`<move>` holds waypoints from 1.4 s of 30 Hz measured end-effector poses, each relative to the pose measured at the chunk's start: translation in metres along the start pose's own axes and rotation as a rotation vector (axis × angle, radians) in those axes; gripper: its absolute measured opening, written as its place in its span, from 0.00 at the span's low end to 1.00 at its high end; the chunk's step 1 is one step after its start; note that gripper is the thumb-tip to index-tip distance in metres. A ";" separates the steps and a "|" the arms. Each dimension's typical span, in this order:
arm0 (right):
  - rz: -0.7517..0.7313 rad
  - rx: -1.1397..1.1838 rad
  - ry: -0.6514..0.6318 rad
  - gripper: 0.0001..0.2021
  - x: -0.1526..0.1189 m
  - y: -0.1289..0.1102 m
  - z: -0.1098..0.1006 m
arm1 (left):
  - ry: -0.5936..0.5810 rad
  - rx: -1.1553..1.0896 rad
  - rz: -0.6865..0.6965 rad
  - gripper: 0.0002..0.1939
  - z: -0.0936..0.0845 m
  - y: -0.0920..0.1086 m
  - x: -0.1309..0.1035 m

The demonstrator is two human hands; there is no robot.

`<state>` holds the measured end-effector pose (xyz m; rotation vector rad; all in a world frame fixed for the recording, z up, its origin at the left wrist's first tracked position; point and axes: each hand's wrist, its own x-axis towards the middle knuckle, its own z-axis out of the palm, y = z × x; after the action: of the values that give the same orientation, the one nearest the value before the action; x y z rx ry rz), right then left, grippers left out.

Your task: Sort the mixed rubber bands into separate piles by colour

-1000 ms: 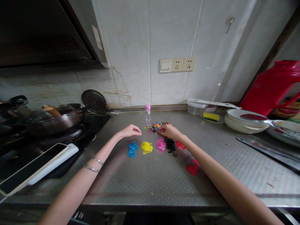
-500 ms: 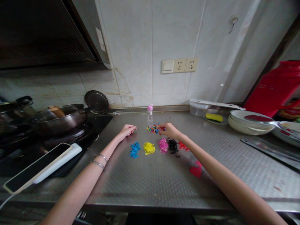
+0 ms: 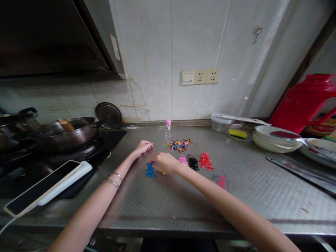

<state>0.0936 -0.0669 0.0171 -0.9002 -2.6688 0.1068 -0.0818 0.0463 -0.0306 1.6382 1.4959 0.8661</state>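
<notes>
Metallic grey, stippled with a fine raised pattern, the counter [image 3: 168, 210] spreads beneath my arms. Nearer me than the mixed heap of small coloured loops [image 3: 177, 144], and to its right, lies a pinkish-red patch [image 3: 221, 182] on what looks like clear film. Nearer than the heap and to its left is the blue pile [image 3: 150, 170], tangled, its long axis running away from me. My right hand [image 3: 165, 162] is bent down just beside it, over the yellow pile [image 3: 164, 173], of which only a sliver shows; the fingers are drawn in, and I can't tell whether they grip anything. On the heap's near side sit the pink pile [image 3: 183, 160], partly behind my right hand, the dense black pile [image 3: 193, 163] and, farther right, the loose red pile [image 3: 205, 161]. My left hand [image 3: 143, 147] is left of the heap, loosely curled, fingertips toward it; whether they hold anything I can't tell. The heap is low and ragged, its long axis lying left to right, single loops pointing every way. Behind its left end stands a clear bottle [image 3: 168, 133] with a pink cap [image 3: 168, 122].
</notes>
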 end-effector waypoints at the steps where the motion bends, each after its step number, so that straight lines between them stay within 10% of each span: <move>1: -0.015 -0.010 -0.007 0.13 0.001 -0.005 0.003 | -0.002 -0.005 -0.010 0.14 0.000 0.000 0.001; 10: -0.035 0.067 0.015 0.12 -0.004 -0.004 0.003 | -0.031 -0.033 -0.048 0.14 -0.002 -0.003 0.006; 24: 0.575 0.109 0.237 0.12 -0.077 0.146 -0.018 | -0.085 -0.059 -0.123 0.14 -0.006 0.005 0.007; 42: 0.582 -0.019 0.188 0.13 -0.071 0.134 0.002 | 0.025 0.004 -0.105 0.10 0.000 -0.002 0.008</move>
<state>0.2235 -0.0027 -0.0275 -1.5801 -2.1679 0.1207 -0.0816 0.0541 -0.0324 1.5425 1.5865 0.8289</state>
